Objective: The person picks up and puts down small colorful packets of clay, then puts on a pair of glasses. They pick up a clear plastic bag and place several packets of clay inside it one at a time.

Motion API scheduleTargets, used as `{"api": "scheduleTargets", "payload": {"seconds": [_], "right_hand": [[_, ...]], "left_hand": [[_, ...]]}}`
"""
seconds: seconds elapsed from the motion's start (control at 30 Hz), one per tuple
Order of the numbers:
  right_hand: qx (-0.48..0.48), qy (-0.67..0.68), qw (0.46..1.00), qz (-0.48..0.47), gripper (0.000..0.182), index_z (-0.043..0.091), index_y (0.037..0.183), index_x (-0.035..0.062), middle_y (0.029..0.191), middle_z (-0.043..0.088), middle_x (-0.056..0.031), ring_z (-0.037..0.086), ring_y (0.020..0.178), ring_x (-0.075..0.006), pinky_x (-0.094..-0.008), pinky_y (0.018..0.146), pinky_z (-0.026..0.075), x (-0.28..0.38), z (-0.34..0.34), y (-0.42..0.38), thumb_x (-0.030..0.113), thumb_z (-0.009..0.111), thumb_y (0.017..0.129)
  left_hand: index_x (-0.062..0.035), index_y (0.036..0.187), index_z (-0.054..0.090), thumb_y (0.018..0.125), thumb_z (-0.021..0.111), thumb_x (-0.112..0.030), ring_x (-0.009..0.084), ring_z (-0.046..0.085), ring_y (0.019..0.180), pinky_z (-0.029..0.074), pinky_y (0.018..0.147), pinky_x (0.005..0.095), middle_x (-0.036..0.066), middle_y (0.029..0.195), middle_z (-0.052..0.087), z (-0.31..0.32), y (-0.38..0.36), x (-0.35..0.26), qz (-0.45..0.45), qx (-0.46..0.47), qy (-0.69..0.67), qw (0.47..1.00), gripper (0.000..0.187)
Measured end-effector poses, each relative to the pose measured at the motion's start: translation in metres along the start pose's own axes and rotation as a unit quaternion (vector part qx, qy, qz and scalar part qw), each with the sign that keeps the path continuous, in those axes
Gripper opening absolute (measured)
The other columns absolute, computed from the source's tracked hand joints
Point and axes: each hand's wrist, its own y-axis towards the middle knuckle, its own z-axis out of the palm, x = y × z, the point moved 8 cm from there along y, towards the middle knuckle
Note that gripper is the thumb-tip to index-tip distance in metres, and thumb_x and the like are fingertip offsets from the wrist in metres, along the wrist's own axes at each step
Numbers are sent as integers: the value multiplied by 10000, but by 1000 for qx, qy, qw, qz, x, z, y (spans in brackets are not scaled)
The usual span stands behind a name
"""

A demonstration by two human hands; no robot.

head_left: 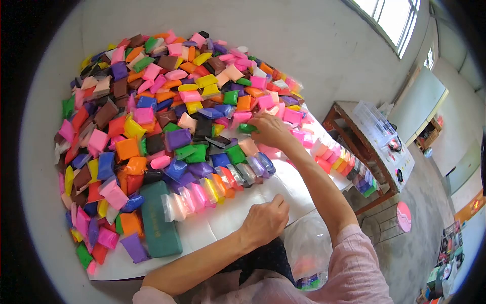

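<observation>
My right hand (272, 133) reaches into the big pile of coloured clay packets (152, 101). Its fingers are closed on the end of a green packet (247, 128). My left hand (265, 221) is curled into a fist near the table's front edge, and nothing shows in it. Beyond this fist runs a slanting row of packets (207, 192) in clear wrap, from pale pink through yellow, orange and red to grey and purple. At the row's left end lies a dark green box (159, 220).
A second row of packets (347, 164) lies at the table's right side. A clear plastic bag (308, 243) hangs by my lap. Farther right are a wooden side table (354, 114) with a white wire basket (374, 121), and a round pink-topped stool (403, 217).
</observation>
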Motion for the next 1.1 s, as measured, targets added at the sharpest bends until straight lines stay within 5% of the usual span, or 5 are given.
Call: {"api": "scheduleTargets", "payload": {"seconds": [0.17,0.2,0.43,0.67,1.1], "right_hand": [[-67,286,935,198,297,692,994,13,777,660,-102,635,702,-186,-343,654,507,-30,-32,-48,220,681,781],[-49,372,896,237,186,663,896,-5,691,596,-9,535,595,-75,-241,536,416,-28,-34,-67,172,675,839],[13,636,643,426,209,585,1017,15,679,469,48,429,532,-30,-183,441,284,36,-30,-215,169,662,898],[-85,283,899,324,297,643,1015,-39,721,610,-130,579,575,-232,-369,567,463,53,-49,-230,206,697,856],[-157,59,968,186,139,564,807,50,769,542,-102,604,622,-289,-387,526,488,83,-61,-242,132,673,834]], "left_hand": [[-32,878,584,857,614,-137,334,616,686,512,589,432,125,876,559,-10,0,2,-23,-55,-15,998,111],[-33,899,582,855,628,-158,333,618,699,509,594,433,123,879,562,-14,0,4,-37,-80,-8,996,140],[-45,992,560,800,728,-290,326,620,772,483,613,442,115,919,567,-20,-4,18,-134,-98,53,985,353],[-22,940,577,804,667,-195,343,629,725,491,595,449,134,884,538,-9,-1,9,-70,-44,84,993,239],[-20,807,579,865,622,-99,312,599,634,489,549,411,112,829,529,-3,-2,0,4,-35,105,994,107]]}}
